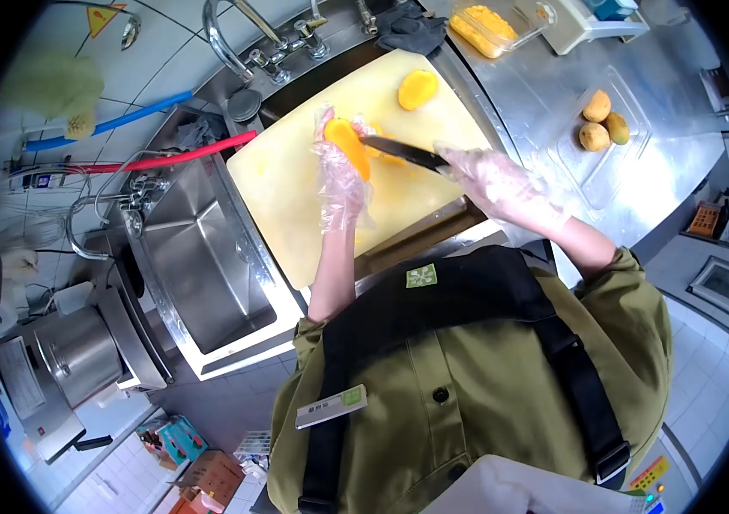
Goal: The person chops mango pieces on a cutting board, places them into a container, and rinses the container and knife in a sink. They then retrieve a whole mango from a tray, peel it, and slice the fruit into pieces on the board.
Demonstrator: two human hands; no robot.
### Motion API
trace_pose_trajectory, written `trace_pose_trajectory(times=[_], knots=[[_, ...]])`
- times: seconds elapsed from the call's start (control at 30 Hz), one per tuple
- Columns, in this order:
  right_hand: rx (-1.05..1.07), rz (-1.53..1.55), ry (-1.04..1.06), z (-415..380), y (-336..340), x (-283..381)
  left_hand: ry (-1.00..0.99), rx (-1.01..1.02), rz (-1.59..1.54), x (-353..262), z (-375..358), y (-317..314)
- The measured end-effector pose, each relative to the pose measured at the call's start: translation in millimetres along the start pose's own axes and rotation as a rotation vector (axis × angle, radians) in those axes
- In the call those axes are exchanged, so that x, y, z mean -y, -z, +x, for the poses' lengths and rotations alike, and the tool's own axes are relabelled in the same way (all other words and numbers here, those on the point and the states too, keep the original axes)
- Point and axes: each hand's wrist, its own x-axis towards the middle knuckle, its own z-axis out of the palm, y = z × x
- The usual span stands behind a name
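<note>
Left hand (340,176) in a clear plastic glove grips a peeled yellow-orange mango piece (348,147); right hand (495,182) clasps a dark-bladed knife (402,152), slicing; next cut needs steady pressure.

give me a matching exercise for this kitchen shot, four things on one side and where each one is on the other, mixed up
Things:
1. knife
2. peeled mango piece
3. three whole mangoes
4. container of cut mango

Places:
A. on the steel counter, in a clear tray
B. in the right hand
C. beyond the cutting board, by the tap
D. in the left hand

Pairs: 1-B, 2-D, 3-A, 4-C
</note>
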Motion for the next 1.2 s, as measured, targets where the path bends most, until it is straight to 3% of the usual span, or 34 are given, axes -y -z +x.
trace_pose_trajectory(times=[0.07, 0.13, 0.2, 0.23, 0.33, 0.37, 0.43, 0.47, 0.6, 0.7, 0.77, 0.87, 0.9, 0.93, 1.0, 1.1, 1.13, 1.17, 1.2], knots=[[-0.114, 0.082, 0.042, 10.1, 5.8, 9.5, -0.093, 0.054, 0.097, 3.0, -0.5, -1.8], [-0.055, 0.123, -0.022, 15.5, 10.5, 18.4, -0.194, 0.044, 0.208, -0.8, -2.1, -6.3], [0.009, 0.202, -0.068, 17.1, 15.5, 28.6, -0.132, 0.11, 0.121, -10.4, -5.5, -10.9], [-0.018, 0.119, 0.014, 13.6, 3.5, 19.1, -0.099, 0.144, 0.077, -14.0, -6.4, -12.3], [0.156, -0.004, 0.05, 0.9, 11.2, 16.0, -0.11, 0.071, 0.12, -18.0, -1.4, -10.6], [0.17, 0.08, 0.031, -3.2, 13.3, 8.1, -0.16, 0.149, 0.077, -14.3, -0.1, -2.7], [-0.053, -0.06, 0.148, -0.2, 23.3, 14.2, -0.133, 0.086, 0.294, -15.6, -5.8, -9.7], [-0.164, -0.128, 0.199, 0.0, 26.1, 18.6, -0.131, 0.1, 0.21, -9.0, -5.5, -7.9], [0.016, 0.118, 0.057, 12.4, 22.2, 26.2, -0.075, 0.138, 0.092, -18.6, -7.5, -18.0], [0.054, 0.015, 0.128, -5.5, 9.5, 16.6, -0.124, 0.244, 0.157, -10.4, -3.3, 2.6], [0.057, 0.021, 0.129, -19.6, 3.7, -0.2, -0.042, 0.03, 0.129, -13.5, -2.6, -2.2], [0.137, 0.369, -0.333, -0.3, 17.1, 19.0, -0.05, -0.121, -0.189, -7.4, -8.8, -13.6], [0.079, 0.465, -0.404, 7.7, 4.0, 16.8, -0.035, -0.155, -0.291, -5.2, -12.8, -22.2], [-0.163, 0.844, -0.408, 13.0, -33.1, 10.1, -0.017, -0.19, -0.393, -1.6, -16.8, -29.6], [-0.175, 1.302, -0.41, 31.6, -49.1, 21.5, -0.036, -0.211, -0.274, 14.4, -20.5, -35.6], [-0.223, 1.433, -0.639, 43.2, -55.6, 20.7, -0.113, -0.188, -0.03, 22.0, -26.5, -23.6], [-0.17, 1.4, -0.625, 45.1, -51.4, 17.8, -0.146, -0.165, 0.063, 17.8, -26.9, -17.7], [-0.118, 1.367, -0.611, 44.9, -44.2, 13.8, -0.082, -0.21, 0.301, 11.4, -27.0, -10.5], [-0.068, 1.335, -0.598, 46.5, -40.0, 10.1, 0.091, -0.197, 0.235, 4.9, -23.7, -3.8]])
